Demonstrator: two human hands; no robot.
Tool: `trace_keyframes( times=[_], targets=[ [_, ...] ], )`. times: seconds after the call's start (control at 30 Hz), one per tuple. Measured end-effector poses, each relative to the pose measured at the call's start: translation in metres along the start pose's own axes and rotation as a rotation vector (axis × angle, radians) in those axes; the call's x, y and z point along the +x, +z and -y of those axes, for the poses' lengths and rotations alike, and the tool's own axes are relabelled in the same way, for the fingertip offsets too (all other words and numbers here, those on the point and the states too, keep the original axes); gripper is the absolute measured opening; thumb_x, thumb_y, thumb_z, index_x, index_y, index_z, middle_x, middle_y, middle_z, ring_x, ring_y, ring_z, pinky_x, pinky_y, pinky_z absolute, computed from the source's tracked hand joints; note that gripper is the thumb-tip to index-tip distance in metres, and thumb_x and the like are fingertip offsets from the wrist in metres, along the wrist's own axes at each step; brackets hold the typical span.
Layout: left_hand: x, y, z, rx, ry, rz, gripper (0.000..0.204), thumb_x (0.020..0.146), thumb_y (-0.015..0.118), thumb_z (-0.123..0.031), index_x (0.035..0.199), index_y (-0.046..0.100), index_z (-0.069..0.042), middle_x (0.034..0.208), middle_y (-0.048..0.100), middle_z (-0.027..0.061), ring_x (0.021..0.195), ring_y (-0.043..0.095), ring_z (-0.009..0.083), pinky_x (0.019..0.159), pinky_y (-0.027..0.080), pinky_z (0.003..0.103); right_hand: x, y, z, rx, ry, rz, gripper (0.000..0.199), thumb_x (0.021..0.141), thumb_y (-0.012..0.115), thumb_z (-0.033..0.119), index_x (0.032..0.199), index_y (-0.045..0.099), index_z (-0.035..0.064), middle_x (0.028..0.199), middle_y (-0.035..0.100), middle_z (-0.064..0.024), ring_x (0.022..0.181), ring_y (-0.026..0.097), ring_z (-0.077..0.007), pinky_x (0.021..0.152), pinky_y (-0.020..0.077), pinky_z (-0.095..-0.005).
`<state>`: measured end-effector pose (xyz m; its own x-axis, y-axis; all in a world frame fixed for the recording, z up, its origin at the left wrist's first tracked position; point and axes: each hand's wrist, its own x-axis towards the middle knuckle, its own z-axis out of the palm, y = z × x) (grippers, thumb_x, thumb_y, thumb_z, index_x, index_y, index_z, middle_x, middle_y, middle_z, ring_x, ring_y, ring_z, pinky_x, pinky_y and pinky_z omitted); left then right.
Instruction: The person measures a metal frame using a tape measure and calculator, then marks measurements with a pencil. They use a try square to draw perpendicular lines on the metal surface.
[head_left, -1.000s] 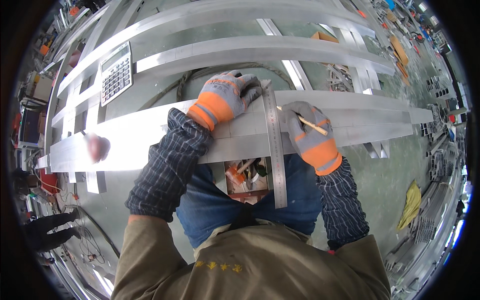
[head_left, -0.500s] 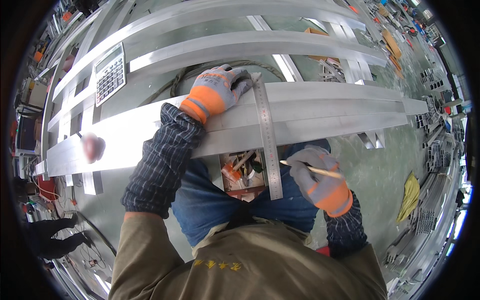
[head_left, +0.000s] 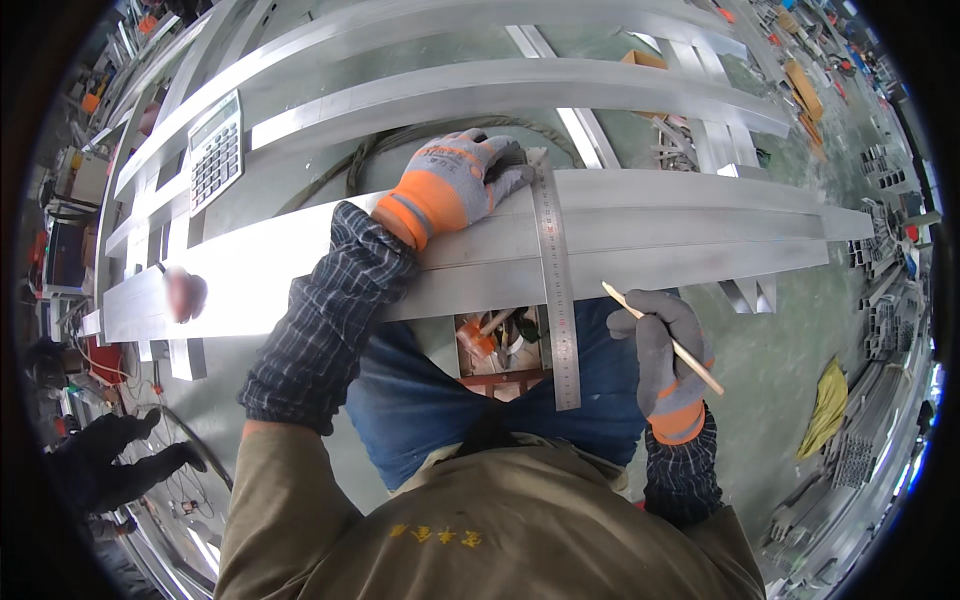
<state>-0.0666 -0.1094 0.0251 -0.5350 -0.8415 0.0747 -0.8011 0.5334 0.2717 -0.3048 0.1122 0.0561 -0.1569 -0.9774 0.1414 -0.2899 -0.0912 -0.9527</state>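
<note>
A metal ruler-like square (head_left: 556,280) with a marked blade lies across the silver metal profiles (head_left: 690,225), its lower end jutting out over my lap. My left hand (head_left: 450,185), in a grey and orange glove, rests on the profiles. Its fingers are closed at the square's upper end, partly hiding the grip there. In my right hand (head_left: 668,345), gloved alike, a pale wooden pencil (head_left: 697,368) is held between the fingers. That hand is to the right of the square's blade, just off the near edge of the profiles.
A calculator (head_left: 217,150) lies on the profiles at far left. A blurred reddish round thing (head_left: 184,295) shows over the left end. Below the near edge is a box of tools (head_left: 500,335). Metal stock (head_left: 850,440) and yellow cloth (head_left: 825,408) lie right. Someone's dark-clothed legs (head_left: 120,455) show lower left.
My right hand has shifted a little right and turned, so the pencil's tip now points up and left, farther from the square. My left hand remains at the square's upper end.
</note>
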Motion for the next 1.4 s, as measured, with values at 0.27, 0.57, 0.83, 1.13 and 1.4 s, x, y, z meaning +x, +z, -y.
trace_keyframes(
  times=[0.27,0.57,0.83,1.13,1.4],
  targets=[
    [0.000,0.000,-0.010,0.000,-0.007,-0.009,0.050,0.100,0.060,-0.051,0.132,0.066,-0.013,0.107,0.072,0.0207,0.104,0.067,0.0392,0.096,0.054,0.047,0.023,-0.013,-0.014,-0.100,-0.069,-0.012,0.022,0.100,0.056,0.000,0.119,0.067,0.0015,0.103,0.075,-0.0140,0.090,0.072,-0.0196,0.081,0.0575,-0.0304],
    [0.001,0.001,-0.007,-0.006,0.026,-0.043,0.042,0.100,0.063,-0.043,0.127,0.069,-0.012,0.103,0.072,0.0193,0.097,0.068,0.0396,0.091,0.054,0.048,0.069,-0.004,-0.023,-0.058,-0.191,0.131,0.021,0.099,0.058,-0.001,0.118,0.066,-0.0003,0.097,0.073,-0.0163,0.086,0.073,-0.0230,0.076,0.0571,-0.0325],
    [0.001,0.005,-0.004,-0.064,0.038,-0.055,0.040,0.100,0.063,-0.040,0.126,0.070,-0.011,0.101,0.072,0.0191,0.097,0.067,0.0401,0.091,0.054,0.049,0.102,0.020,-0.035,-0.139,-0.287,0.096,0.018,0.097,0.060,0.002,0.113,0.068,0.0017,0.098,0.073,-0.0173,0.085,0.073,-0.0308,0.075,0.0570,-0.0376],
    [0.001,0.004,-0.009,-0.021,0.002,-0.050,0.042,0.100,0.064,-0.041,0.129,0.069,-0.012,0.101,0.072,0.0181,0.098,0.067,0.0388,0.089,0.054,0.048,0.125,0.034,-0.049,-0.298,-0.353,0.084,0.015,0.096,0.063,0.007,0.110,0.068,0.0062,0.103,0.073,-0.0153,0.087,0.070,-0.0344,0.077,0.0562,-0.0419],
    [0.000,0.009,-0.005,-0.011,0.027,-0.090,0.042,0.100,0.064,-0.041,0.129,0.069,-0.012,0.105,0.072,0.0164,0.099,0.068,0.0369,0.088,0.055,0.047,0.129,0.040,-0.053,-0.338,-0.394,0.102,0.016,0.094,0.065,0.009,0.110,0.068,0.0074,0.103,0.073,-0.0146,0.089,0.069,-0.0374,0.079,0.0550,-0.0461]
  ],
)
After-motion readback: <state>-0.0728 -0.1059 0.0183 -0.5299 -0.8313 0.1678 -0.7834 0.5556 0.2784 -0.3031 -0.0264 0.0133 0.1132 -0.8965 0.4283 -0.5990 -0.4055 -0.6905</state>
